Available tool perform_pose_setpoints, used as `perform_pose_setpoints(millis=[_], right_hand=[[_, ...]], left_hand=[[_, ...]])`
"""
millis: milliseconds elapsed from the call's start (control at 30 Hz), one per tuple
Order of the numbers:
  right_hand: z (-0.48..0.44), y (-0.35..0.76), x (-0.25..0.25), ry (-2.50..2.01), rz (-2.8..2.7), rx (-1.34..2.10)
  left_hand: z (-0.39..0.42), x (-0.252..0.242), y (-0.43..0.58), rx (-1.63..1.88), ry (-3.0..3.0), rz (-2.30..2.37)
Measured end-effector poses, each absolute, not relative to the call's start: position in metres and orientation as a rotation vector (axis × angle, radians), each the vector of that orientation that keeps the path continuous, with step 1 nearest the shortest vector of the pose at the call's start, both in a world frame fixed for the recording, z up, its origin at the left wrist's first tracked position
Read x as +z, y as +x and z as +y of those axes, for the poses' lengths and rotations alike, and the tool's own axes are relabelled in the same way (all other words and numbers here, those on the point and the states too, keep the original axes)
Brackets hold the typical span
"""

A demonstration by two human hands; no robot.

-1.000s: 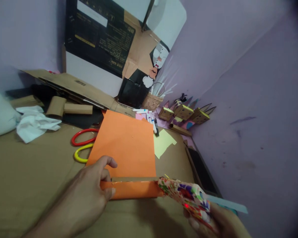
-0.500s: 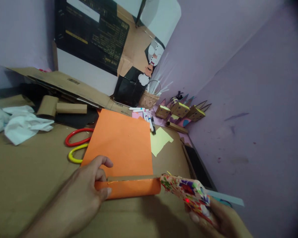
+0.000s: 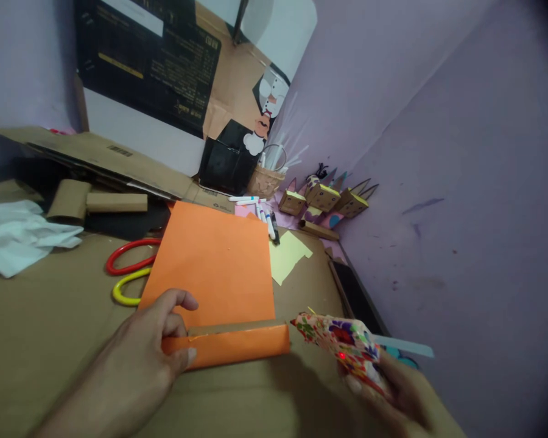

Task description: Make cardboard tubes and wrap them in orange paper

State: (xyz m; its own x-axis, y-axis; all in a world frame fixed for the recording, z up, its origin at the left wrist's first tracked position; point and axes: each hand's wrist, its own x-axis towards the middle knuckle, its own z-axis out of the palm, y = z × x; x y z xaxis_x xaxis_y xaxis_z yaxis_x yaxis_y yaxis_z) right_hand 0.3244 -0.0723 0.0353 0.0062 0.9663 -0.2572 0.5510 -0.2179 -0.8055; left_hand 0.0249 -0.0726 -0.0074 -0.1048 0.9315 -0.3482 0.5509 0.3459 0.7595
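Observation:
An orange paper sheet (image 3: 214, 261) lies on the brown cardboard surface (image 3: 50, 316), its near edge rolled round a cardboard tube (image 3: 237, 348). My left hand (image 3: 150, 350) pinches the roll's left end, thumb on the front, fingers on top. My right hand (image 3: 402, 395), at the lower right, grips a glue gun covered in floral pattern (image 3: 344, 350). Its nozzle points left, just off the right end of the roll, and a small red light glows on its body.
Red and yellow handled scissors (image 3: 128, 271) lie left of the sheet. Crumpled white tissue (image 3: 16, 234) and cardboard tubes (image 3: 94, 201) sit at the far left. Markers (image 3: 262, 216), a small basket (image 3: 265, 179), yellow paper scrap (image 3: 287, 252) and small cardboard craft boxes (image 3: 322, 198) stand by the purple wall.
The view has drifted, so everything sits further left and slightly up. Both hands keep their hold; the glue gun's nozzle stays by the roll's right end.

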Motion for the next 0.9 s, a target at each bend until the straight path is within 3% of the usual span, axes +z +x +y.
perform_pose_setpoints(millis=[300, 567, 767, 900], right_hand=[[0.017, 0.297, 0.02, -1.503, -1.028, 1.125], [0.112, 0.277, -0.011, -1.544, -1.054, 1.011], [0.036, 0.283, 0.014, -1.54, -1.346, 0.76], [-0.035, 0.282, 0.022, -1.363, -1.932, 0.968]], left_hand=[[-0.076, -0.015, 0.02, 0.619, 1.314, 1.767], [-0.076, -0.013, 0.026, 0.703, 1.26, 1.792], [-0.076, -0.011, 0.029, 0.726, 1.237, 1.839], [-0.075, -0.01, 0.029, 0.68, 1.276, 1.846]])
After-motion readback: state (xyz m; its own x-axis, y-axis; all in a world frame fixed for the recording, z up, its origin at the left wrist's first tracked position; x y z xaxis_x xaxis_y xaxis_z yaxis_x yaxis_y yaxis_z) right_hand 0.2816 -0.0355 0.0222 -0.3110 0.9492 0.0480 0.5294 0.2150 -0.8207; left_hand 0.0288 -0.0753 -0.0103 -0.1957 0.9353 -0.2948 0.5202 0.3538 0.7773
